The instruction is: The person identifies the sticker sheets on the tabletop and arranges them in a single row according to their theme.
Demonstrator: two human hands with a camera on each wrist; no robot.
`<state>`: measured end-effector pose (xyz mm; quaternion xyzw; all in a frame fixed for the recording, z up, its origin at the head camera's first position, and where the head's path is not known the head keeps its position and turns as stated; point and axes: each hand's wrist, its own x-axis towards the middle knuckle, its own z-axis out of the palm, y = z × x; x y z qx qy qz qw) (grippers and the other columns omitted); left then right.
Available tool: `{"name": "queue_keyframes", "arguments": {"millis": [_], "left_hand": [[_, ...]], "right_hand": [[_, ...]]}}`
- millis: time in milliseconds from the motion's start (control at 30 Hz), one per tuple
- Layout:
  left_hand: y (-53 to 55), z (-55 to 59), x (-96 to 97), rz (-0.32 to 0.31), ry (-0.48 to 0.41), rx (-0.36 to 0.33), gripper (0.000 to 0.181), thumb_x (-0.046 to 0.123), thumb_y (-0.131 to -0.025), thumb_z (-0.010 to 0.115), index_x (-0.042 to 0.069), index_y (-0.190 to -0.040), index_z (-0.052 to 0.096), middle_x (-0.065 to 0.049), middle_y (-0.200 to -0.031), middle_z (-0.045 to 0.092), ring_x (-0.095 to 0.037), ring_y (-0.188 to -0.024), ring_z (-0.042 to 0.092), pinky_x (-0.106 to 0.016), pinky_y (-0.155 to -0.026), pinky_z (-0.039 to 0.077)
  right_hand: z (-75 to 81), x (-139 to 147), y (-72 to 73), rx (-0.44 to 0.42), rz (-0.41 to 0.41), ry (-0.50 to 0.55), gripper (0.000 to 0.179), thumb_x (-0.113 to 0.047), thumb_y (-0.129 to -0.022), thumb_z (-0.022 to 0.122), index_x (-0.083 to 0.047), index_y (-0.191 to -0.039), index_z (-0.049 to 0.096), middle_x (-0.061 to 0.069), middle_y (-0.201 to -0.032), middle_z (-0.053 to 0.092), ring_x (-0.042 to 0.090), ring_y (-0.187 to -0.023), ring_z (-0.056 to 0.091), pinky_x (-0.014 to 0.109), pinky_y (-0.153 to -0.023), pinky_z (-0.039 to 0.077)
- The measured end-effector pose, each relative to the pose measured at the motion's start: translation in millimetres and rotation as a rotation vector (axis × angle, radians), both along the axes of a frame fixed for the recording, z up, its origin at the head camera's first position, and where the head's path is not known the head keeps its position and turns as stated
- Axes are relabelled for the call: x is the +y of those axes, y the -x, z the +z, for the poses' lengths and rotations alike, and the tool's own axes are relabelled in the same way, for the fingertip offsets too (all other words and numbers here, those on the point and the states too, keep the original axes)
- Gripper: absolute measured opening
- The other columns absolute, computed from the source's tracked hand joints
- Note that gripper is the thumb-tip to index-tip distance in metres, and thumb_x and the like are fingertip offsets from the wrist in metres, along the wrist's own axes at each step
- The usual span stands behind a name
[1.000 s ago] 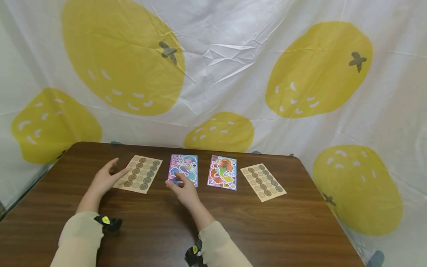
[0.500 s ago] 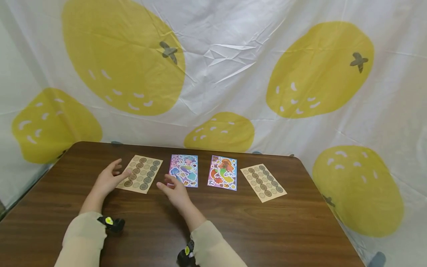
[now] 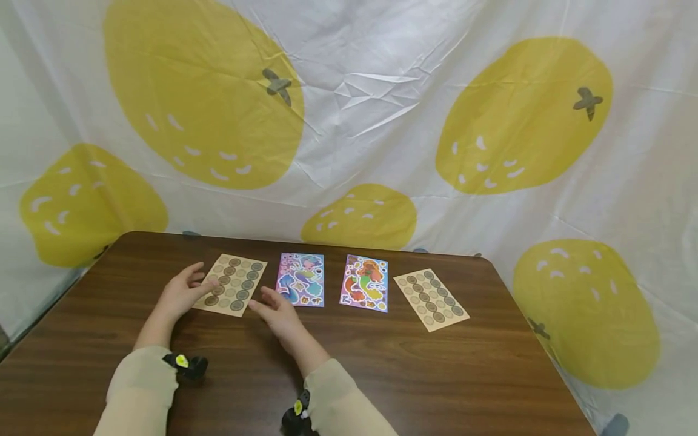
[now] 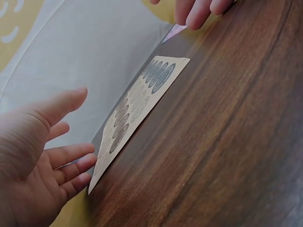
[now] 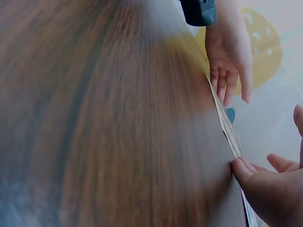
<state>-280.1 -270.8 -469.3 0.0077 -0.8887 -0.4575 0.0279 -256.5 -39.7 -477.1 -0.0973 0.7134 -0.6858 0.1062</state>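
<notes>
1. Head view: a beige sheet (image 3: 238, 283) of printed circles lies flat at the table's (image 3: 436, 381) far left, between left hand (image 3: 181, 295) and right hand (image 3: 286, 324). Both grips are loose, holding nothing. Compared with one second ago, the right hand has moved left from over the blue-haired mermaid sheet (image 3: 305, 281).
2. Left wrist view: the sheet looks light, thin and easily creased; left-end contact is uncertain.
3. Right wrist view: right fingertips (image 5: 241, 172) lie close to the sheet; opposite edges seem the best hold.
</notes>
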Motion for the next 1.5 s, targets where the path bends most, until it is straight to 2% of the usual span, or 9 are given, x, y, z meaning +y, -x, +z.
{"name": "queue_keyframes", "arguments": {"millis": [200, 500, 633, 800, 1067, 1500], "left_hand": [[-0.4, -0.6, 1.4, 0.011, -0.023, -0.012, 0.082, 0.037, -0.093, 0.062, -0.009, -0.147, 0.020, -0.039, -0.137, 0.037, -0.049, -0.125, 0.039, -0.057, -0.100, 0.036], [-0.3, -3.1, 1.8, 0.026, -0.039, -0.022, 0.085, 0.039, -0.093, 0.062, -0.008, -0.148, 0.018, -0.038, -0.138, 0.036, -0.049, -0.126, 0.038, -0.057, -0.101, 0.035], [-0.9, -4.9, 2.3, 0.028, -0.055, -0.005, 0.082, 0.036, -0.093, 0.062, -0.009, -0.148, 0.019, -0.038, -0.137, 0.037, -0.049, -0.126, 0.039, -0.057, -0.101, 0.035], [-2.3, -5.7, 4.1, 0.029, -0.082, 0.012, 0.081, 0.032, -0.093, 0.063, -0.009, -0.147, 0.020, -0.037, -0.136, 0.039, -0.048, -0.125, 0.041, -0.055, -0.101, 0.035], [-3.8, -4.2, 5.5, 0.014, -0.099, -0.022, 0.084, 0.032, -0.093, 0.063, -0.008, -0.149, 0.015, -0.036, -0.139, 0.036, -0.048, -0.127, 0.037, -0.056, -0.103, 0.033], [-6.5, -6.2, 6.1, -0.018, -0.114, -0.072, 0.087, 0.035, -0.095, 0.060, -0.007, -0.150, 0.008, -0.036, -0.143, 0.031, -0.048, -0.130, 0.033, -0.057, -0.105, 0.029]], "right_hand": [[-2.3, -3.5, 0.8, -0.087, 0.046, 0.102, 0.058, -0.016, -0.093, 0.062, 0.006, -0.142, 0.038, 0.028, -0.142, 0.039, 0.035, -0.130, 0.040, 0.045, -0.103, 0.039], [-4.8, -9.0, 1.7, -0.151, 0.078, 0.246, 0.069, -0.012, -0.092, 0.062, 0.006, -0.147, 0.025, 0.033, -0.148, 0.024, 0.039, -0.136, 0.028, 0.048, -0.107, 0.031], [-3.6, -11.2, 0.1, -0.166, 0.096, 0.287, 0.071, -0.009, -0.092, 0.060, 0.006, -0.148, 0.021, 0.035, -0.148, 0.020, 0.041, -0.137, 0.024, 0.049, -0.109, 0.028], [-2.3, -13.2, -0.8, -0.168, 0.128, 0.325, 0.070, -0.007, -0.093, 0.057, 0.007, -0.149, 0.016, 0.035, -0.148, 0.020, 0.040, -0.136, 0.027, 0.050, -0.109, 0.026], [-2.1, -14.6, 2.1, -0.197, 0.131, 0.327, 0.069, -0.007, -0.095, 0.055, 0.008, -0.149, 0.014, 0.036, -0.149, 0.017, 0.041, -0.137, 0.024, 0.050, -0.109, 0.026], [-1.8, -12.8, 0.1, -0.193, 0.137, 0.317, 0.067, -0.009, -0.095, 0.052, 0.007, -0.149, 0.014, 0.035, -0.149, 0.017, 0.038, -0.137, 0.025, 0.048, -0.108, 0.030]]}}
